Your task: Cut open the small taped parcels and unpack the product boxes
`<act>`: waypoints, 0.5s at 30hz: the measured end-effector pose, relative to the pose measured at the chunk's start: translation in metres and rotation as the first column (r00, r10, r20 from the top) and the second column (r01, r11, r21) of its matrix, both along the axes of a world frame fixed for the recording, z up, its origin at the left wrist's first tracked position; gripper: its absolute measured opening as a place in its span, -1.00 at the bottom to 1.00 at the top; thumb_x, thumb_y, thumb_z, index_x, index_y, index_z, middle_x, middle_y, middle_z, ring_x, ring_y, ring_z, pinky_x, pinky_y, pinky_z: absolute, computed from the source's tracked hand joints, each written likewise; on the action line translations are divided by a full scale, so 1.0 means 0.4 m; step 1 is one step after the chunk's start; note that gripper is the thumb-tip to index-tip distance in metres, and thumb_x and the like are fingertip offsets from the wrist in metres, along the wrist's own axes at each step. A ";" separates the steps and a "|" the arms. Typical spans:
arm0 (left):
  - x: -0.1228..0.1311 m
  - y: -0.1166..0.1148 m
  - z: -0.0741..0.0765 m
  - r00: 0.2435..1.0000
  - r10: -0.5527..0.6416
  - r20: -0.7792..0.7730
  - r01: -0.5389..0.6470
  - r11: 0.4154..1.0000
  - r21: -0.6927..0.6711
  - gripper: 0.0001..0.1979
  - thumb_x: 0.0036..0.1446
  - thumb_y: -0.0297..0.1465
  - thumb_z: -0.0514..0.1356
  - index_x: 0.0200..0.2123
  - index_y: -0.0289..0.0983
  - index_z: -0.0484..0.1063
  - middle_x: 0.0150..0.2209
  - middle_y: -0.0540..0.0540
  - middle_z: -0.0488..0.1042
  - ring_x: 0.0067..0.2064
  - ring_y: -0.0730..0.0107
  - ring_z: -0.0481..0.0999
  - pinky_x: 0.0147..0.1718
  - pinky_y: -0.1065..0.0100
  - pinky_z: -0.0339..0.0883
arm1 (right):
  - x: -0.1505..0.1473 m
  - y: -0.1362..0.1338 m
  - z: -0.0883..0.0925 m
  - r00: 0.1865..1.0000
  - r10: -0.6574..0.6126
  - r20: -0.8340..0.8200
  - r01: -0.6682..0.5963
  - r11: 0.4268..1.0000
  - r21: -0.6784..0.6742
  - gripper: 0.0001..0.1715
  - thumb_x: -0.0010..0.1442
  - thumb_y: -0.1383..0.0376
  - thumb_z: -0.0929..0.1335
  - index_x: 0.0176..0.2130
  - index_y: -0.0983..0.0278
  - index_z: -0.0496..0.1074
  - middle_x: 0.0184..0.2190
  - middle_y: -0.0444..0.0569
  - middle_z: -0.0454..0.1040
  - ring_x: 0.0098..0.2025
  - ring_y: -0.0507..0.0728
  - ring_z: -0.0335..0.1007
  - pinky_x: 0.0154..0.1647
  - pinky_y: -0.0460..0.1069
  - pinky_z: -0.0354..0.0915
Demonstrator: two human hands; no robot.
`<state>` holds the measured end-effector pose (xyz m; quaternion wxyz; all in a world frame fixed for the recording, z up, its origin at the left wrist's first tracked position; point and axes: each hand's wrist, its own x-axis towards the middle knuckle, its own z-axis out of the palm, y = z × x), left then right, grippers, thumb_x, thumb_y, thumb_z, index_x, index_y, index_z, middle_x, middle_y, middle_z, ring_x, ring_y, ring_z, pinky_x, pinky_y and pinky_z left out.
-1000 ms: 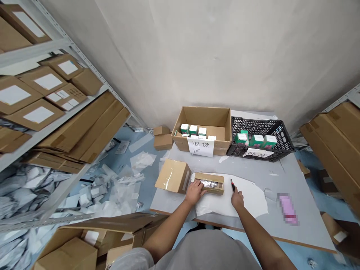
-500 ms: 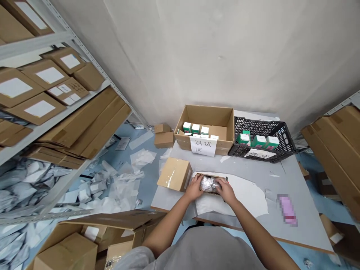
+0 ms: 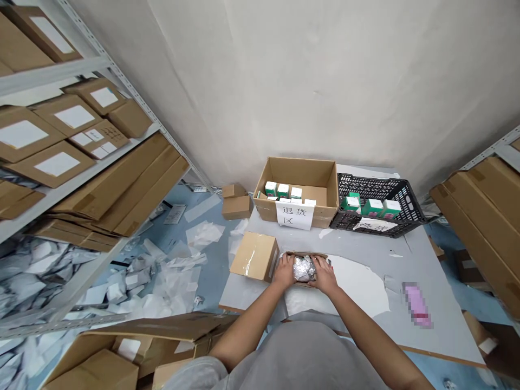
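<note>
A narrow stockroom, its rough off-white plaster wall [image 3: 325,81] rising behind a grey-topped work table [image 3: 439,325] with a brown edge. White steel shelving [image 3: 87,70] at left carries flat cardboard mailers with white labels, while crumpled plastic wrap [image 3: 130,281] lies heaped across a pale blue floor [image 3: 211,216]. On the table's far side stand an open corrugated carton [image 3: 296,179], a paper sign with Chinese characters [image 3: 295,215] on its front, and a black plastic mesh crate [image 3: 376,189]. Both hold white-and-green product boxes [image 3: 283,190]. Nearer, a tape-sealed carton [image 3: 255,256] sits just beside the person's left hand [image 3: 284,272] on a torn white sheet [image 3: 357,284]. A pixelated pink object [image 3: 417,304] lies off to the right. At the table's near edge, the left hand and right hand [image 3: 325,273] cup a crinkled foil-wrapped bundle [image 3: 304,268] from either side, fingers lightly spread and curved against it, with no clear pinch. The bundle lies in a shallow cardboard box [image 3: 303,254] on the white sheet, its long axis apparently running crosswise between the hands, though they partly hide it.
</note>
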<state>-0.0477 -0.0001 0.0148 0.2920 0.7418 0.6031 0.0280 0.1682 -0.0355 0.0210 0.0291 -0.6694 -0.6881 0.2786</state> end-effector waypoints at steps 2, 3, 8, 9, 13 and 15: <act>0.013 -0.006 0.003 0.996 0.085 -0.040 -0.085 0.996 0.018 -0.01 -0.09 -0.45 0.44 0.43 -0.15 0.20 0.44 -0.41 0.15 0.37 -0.26 0.31 0.22 0.01 0.33 | -0.003 0.010 0.014 0.999 0.014 0.036 -0.014 1.000 0.025 0.29 -0.03 0.26 0.59 0.53 0.04 0.09 0.49 0.09 0.17 0.52 0.38 0.00 0.44 0.20 0.05; 0.016 -0.006 0.005 0.993 0.107 -0.052 -0.106 0.994 0.025 -0.05 -0.08 -0.46 0.43 0.40 -0.15 0.22 0.41 -0.40 0.19 0.33 -0.22 0.36 0.18 0.03 0.36 | -0.004 0.015 0.021 0.998 0.020 0.055 -0.022 0.999 0.043 0.25 -0.04 0.29 0.58 0.51 0.04 0.13 0.45 0.09 0.22 0.49 0.38 0.04 0.42 0.20 0.07; -0.009 0.005 0.004 0.987 0.158 0.014 -0.158 0.987 0.005 -0.31 0.06 -0.49 0.30 0.29 -0.27 0.30 0.22 -0.39 0.43 0.12 -0.07 0.57 0.06 0.12 0.44 | -0.006 0.030 0.032 0.997 -0.065 0.046 0.058 0.989 0.138 0.02 -0.05 0.52 0.43 0.37 0.12 0.36 0.24 0.14 0.38 0.32 0.33 0.25 0.30 0.10 0.23; -0.020 0.006 -0.002 0.981 0.184 0.060 -0.184 0.983 -0.006 -0.34 0.12 -0.50 0.25 0.32 -0.26 0.29 0.17 -0.38 0.49 0.09 -0.04 0.59 0.06 0.13 0.44 | 0.000 0.029 0.028 0.995 -0.102 -0.010 0.102 0.983 0.152 -0.02 -0.04 0.54 0.39 0.34 0.12 0.40 0.24 0.12 0.37 0.31 0.30 0.28 0.27 0.06 0.27; -0.063 -0.007 -0.040 0.933 0.278 0.230 -0.278 0.960 -0.033 -0.22 0.24 -0.48 0.16 0.51 -0.20 0.06 0.14 -0.35 0.57 0.08 -0.03 0.63 0.12 0.07 0.44 | 0.056 0.010 -0.006 0.912 -0.282 -0.297 0.349 0.915 0.202 -0.29 0.07 0.48 0.25 0.16 0.20 0.54 0.28 0.11 0.37 0.28 0.23 0.37 0.29 0.03 0.32; -0.077 -0.017 -0.058 0.921 0.252 0.296 -0.264 0.965 0.000 -0.15 0.23 -0.48 0.18 0.55 -0.17 -0.01 0.26 -0.34 0.51 0.18 -0.03 0.58 0.21 0.04 0.41 | 0.093 -0.006 -0.026 0.850 -0.396 -0.347 0.481 0.853 0.204 -0.37 0.12 0.43 0.22 0.11 0.29 0.58 0.25 0.18 0.41 0.29 0.27 0.38 0.37 0.07 0.28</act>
